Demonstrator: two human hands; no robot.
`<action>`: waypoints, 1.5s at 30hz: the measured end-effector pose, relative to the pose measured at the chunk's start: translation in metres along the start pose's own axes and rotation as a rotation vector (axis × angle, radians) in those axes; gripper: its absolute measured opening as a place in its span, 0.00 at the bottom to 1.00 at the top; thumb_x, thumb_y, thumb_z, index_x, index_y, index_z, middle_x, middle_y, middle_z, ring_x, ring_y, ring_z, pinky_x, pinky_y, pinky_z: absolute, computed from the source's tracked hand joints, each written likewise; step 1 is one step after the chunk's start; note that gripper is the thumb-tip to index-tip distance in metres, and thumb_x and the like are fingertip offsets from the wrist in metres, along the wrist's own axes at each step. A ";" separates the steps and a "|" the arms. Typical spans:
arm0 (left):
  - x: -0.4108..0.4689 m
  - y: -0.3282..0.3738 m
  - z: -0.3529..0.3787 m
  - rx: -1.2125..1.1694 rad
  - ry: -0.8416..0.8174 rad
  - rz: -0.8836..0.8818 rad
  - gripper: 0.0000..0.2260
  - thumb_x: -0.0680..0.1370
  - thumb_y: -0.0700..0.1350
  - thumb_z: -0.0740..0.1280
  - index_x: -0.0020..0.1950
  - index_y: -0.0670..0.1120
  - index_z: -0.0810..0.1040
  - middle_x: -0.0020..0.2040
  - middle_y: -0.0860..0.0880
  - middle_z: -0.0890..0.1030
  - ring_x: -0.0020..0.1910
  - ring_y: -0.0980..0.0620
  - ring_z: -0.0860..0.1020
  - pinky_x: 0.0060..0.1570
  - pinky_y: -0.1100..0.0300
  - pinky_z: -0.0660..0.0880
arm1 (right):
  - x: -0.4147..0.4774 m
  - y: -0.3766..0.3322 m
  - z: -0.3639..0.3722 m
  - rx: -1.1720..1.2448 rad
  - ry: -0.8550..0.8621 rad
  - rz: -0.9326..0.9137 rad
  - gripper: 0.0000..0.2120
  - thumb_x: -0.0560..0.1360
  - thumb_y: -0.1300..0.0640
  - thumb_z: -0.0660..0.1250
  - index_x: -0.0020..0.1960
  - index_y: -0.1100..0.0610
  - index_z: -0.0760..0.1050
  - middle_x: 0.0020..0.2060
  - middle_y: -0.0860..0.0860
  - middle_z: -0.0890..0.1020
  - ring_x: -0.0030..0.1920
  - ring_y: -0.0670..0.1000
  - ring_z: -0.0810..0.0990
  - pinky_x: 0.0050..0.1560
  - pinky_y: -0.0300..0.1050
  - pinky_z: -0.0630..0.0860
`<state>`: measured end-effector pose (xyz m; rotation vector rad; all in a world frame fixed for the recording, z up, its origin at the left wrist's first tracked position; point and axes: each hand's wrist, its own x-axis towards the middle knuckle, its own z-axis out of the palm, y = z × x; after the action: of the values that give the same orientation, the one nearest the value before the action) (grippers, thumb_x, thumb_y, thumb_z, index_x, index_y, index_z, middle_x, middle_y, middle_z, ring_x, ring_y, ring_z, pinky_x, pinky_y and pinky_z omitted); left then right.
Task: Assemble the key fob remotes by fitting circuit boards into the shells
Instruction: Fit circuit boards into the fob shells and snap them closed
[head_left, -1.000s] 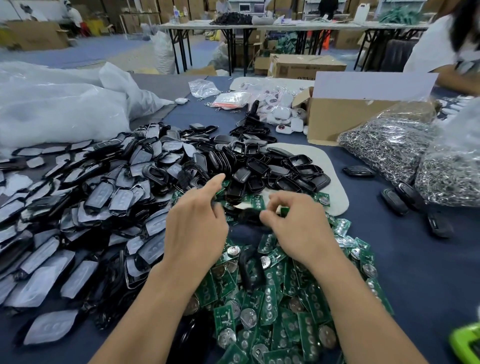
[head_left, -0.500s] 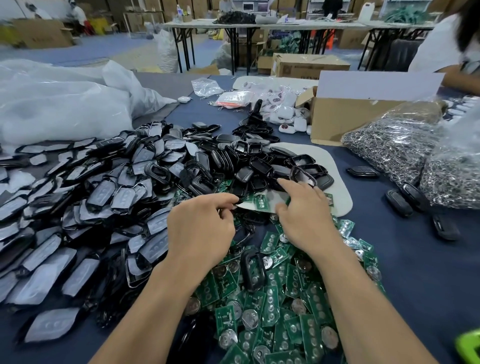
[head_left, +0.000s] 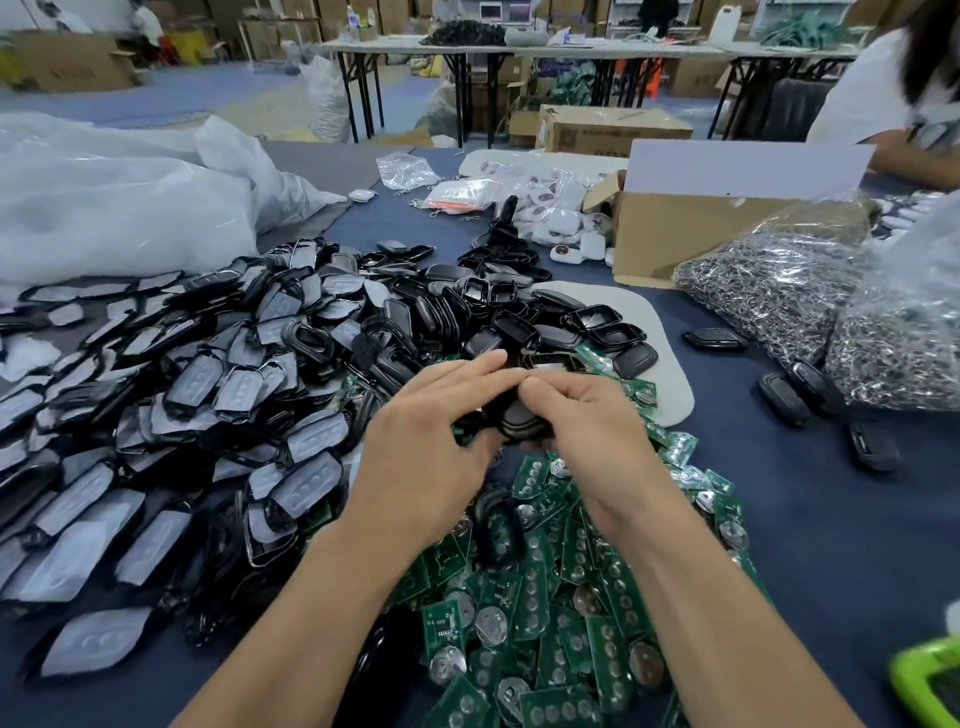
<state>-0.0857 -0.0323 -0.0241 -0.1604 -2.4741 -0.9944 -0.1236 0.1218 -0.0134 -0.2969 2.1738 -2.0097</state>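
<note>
Both hands had drawn together since half a second before, when the right one was reaching out into the shell heap (head_left: 540, 322). The right hand (head_left: 592, 431) had its fingers curled round one black shell (head_left: 519, 422), a glossy rounded piece held just above the circuit boards (head_left: 524, 603). The left hand (head_left: 431, 447) laid nearly straight fingers over the shell's top; motion blur and the overlapping fingers hid its thumb, so I could not tell whether it pinched anything. Most of the shell was covered by both hands. The boards were flat green rectangles carrying round silvery cells, heaped on the blue-clothed table (head_left: 831, 545). To the left lay matte grey button pads (head_left: 208, 384) in black frames. A clear bag of shiny metal rings (head_left: 779, 291) sat at the right, and a bright green object (head_left: 930, 680) was cut off by the corner.
</note>
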 end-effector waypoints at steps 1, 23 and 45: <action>0.000 -0.003 0.000 0.024 0.028 -0.001 0.29 0.72 0.38 0.80 0.68 0.62 0.81 0.65 0.67 0.79 0.67 0.66 0.74 0.71 0.56 0.73 | 0.000 -0.002 -0.002 0.042 -0.030 0.041 0.17 0.84 0.57 0.64 0.45 0.46 0.88 0.39 0.51 0.88 0.41 0.46 0.83 0.42 0.41 0.80; 0.015 -0.010 -0.006 -0.802 0.033 -0.490 0.19 0.78 0.33 0.73 0.49 0.59 0.85 0.40 0.51 0.88 0.36 0.50 0.86 0.38 0.62 0.82 | -0.002 -0.006 -0.022 -1.134 -0.018 0.031 0.10 0.76 0.63 0.68 0.43 0.48 0.75 0.48 0.48 0.72 0.44 0.53 0.76 0.46 0.50 0.77; 0.014 -0.013 -0.003 -0.663 -0.007 -0.528 0.13 0.77 0.38 0.76 0.59 0.52 0.84 0.40 0.47 0.88 0.34 0.48 0.87 0.35 0.61 0.82 | -0.002 -0.012 -0.011 0.224 0.157 0.027 0.11 0.72 0.70 0.75 0.40 0.55 0.82 0.30 0.47 0.79 0.28 0.44 0.72 0.30 0.34 0.70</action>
<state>-0.1005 -0.0448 -0.0244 0.2997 -2.1320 -2.0095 -0.1240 0.1316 -0.0004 -0.0812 1.9968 -2.3049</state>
